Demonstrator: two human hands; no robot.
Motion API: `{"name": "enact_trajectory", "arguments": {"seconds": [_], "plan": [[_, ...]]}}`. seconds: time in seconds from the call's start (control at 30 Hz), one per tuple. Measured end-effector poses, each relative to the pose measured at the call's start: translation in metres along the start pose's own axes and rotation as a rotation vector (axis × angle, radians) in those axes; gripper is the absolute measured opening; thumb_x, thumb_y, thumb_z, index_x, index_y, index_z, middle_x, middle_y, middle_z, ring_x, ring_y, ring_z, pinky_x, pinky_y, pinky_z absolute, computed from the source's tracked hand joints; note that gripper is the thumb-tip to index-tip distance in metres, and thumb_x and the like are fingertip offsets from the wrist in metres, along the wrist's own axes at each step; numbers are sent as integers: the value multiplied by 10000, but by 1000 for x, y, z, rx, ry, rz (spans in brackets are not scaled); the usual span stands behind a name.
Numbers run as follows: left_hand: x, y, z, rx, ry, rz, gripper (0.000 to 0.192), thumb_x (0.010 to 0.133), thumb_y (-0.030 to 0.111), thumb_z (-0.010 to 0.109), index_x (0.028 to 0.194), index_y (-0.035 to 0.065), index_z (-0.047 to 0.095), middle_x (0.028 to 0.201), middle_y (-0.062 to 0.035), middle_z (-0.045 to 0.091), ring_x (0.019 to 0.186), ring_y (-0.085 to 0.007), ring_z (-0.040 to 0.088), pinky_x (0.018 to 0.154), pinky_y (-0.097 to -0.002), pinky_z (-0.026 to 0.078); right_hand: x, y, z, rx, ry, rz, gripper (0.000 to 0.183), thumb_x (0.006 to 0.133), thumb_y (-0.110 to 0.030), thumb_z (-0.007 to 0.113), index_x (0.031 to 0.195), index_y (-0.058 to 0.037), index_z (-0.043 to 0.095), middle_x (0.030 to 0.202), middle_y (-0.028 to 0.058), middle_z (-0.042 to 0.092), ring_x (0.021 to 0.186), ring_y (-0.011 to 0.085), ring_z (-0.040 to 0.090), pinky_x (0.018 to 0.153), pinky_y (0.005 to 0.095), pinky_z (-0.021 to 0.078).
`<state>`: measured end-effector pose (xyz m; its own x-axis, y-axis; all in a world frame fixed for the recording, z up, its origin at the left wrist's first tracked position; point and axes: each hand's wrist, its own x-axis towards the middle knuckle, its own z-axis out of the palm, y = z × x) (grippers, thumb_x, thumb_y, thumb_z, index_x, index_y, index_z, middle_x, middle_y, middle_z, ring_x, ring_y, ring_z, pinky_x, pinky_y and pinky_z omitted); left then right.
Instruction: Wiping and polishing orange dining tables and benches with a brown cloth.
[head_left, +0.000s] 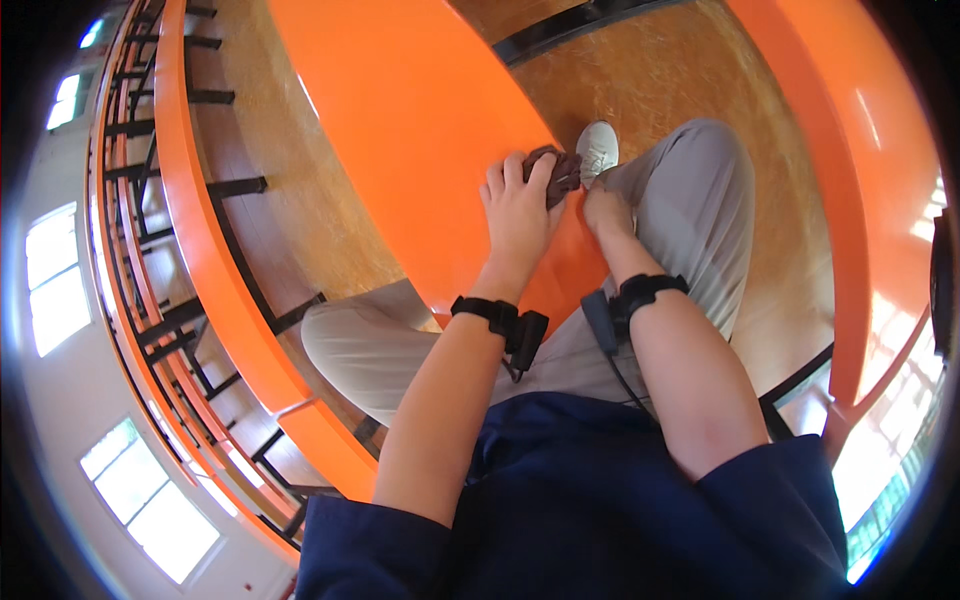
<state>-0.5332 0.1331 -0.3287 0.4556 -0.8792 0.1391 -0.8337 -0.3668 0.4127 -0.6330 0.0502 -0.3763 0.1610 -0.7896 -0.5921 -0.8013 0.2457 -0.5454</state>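
Note:
A crumpled dark brown cloth (564, 178) is bunched under my left hand (519, 206), whose fingers curl over it. The cloth lies at the right edge of an orange bench (405, 97), which I straddle. Just right of the cloth, my right hand (606, 210) is at that same edge, beside my right leg. Its fingers point down and are mostly hidden, so whether they grip the bench edge cannot be made out. Each forearm wears a black strap with a small cabled device, the left device (529, 341) and the right device (600, 322).
Another orange surface (810, 112) curves along the right. On the left runs a long orange bench or tabletop (202, 262) on black metal legs, with more rows behind it. My shoe (598, 150) rests on the brown floor (645, 82). Bright windows (56, 277) line the left wall.

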Motion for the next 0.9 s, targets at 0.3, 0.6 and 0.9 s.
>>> {"name": "enact_trajectory", "arguments": {"seconds": [0.3,0.6,0.9], "plan": [[46,-12,7,-3,65,21,501,719,213,776,1187,176,601,1128,-117,540,1054,-359,490,890,-482,407,-17,-3,5,17,87,167,555,934,-324,317,942,92,684,1026,338,631,998,488,610,906,528,467],[139,-30,19,216,-19,18,475,750,297,759,1187,196,604,1168,-98,544,1085,-361,479,899,-481,410,-43,-21,-14,2,64,229,587,933,-373,317,894,95,670,978,322,638,957,506,602,873,532,469],[54,26,25,193,-122,96,440,686,331,786,1084,191,661,1172,-48,566,1088,-336,517,862,-467,467,36,55,21,-250,197,-326,382,950,-226,405,881,55,656,1001,321,643,978,437,638,837,516,499]]}}
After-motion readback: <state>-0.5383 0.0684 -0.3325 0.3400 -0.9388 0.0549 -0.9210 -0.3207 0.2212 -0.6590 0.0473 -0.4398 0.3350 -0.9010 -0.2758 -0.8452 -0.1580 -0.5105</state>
